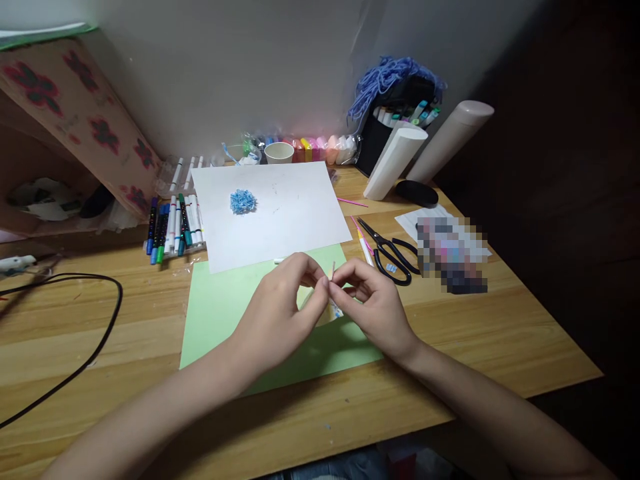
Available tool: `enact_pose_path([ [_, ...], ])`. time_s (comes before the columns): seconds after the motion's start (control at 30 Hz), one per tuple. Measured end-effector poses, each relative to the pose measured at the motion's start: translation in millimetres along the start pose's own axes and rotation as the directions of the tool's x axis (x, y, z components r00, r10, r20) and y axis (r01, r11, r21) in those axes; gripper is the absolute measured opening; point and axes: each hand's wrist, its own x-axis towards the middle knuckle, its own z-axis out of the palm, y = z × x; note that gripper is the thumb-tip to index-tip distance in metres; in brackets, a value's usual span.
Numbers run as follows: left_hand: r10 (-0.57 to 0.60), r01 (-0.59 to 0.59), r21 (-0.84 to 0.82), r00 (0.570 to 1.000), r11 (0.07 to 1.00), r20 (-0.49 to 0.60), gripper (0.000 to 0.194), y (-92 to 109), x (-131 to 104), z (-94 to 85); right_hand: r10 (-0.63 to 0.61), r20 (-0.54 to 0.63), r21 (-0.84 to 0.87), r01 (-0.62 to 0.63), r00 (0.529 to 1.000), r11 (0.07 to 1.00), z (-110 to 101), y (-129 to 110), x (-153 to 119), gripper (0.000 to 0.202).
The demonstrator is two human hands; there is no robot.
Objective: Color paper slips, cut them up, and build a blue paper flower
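My left hand point(287, 307) and my right hand point(375, 303) meet above a light green sheet point(215, 320), thumbs and forefingers pinched tip to tip. A thin pale strip point(333, 268) pokes up from between the fingertips; its lower part is hidden. Behind and under the fingers shows a pale yellow piece point(327, 320) with blue specks at its right side, partly covered by my hands. Whether it is held or lies on the sheet, I cannot tell. Beyond my hands, a fluffy blue clump point(243, 201) rests on a white sheet point(300, 220) that overlaps the green one.
Black-handled scissors point(393, 257) lie right of my hands, beside a white pen point(367, 250). Several markers point(175, 223) stand left of the white sheet. At the back are a paper cup point(279, 153), a white cylinder point(395, 163) and blue yarn point(385, 80). A black cable point(117, 313) loops at left.
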Motion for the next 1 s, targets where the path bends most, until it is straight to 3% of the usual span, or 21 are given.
enact_pose_path([
  [0.77, -0.076, 0.073, -0.147, 0.997, 0.986, -0.019, 0.015, -2.4, 1.3, 2.2, -0.089, -0.014, 0.052, 0.090, 0.996, 0.995, -1.9, 1.4, -2.0, 0.008],
  [1.0, -0.031, 0.031, -0.078, 0.999, 0.996, 0.010, 0.012, -4.6, -0.2, 5.3, 0.010, 0.005, 0.007, -0.010, 1.000, 1.000, -3.0, 0.9, 2.6, 0.008],
])
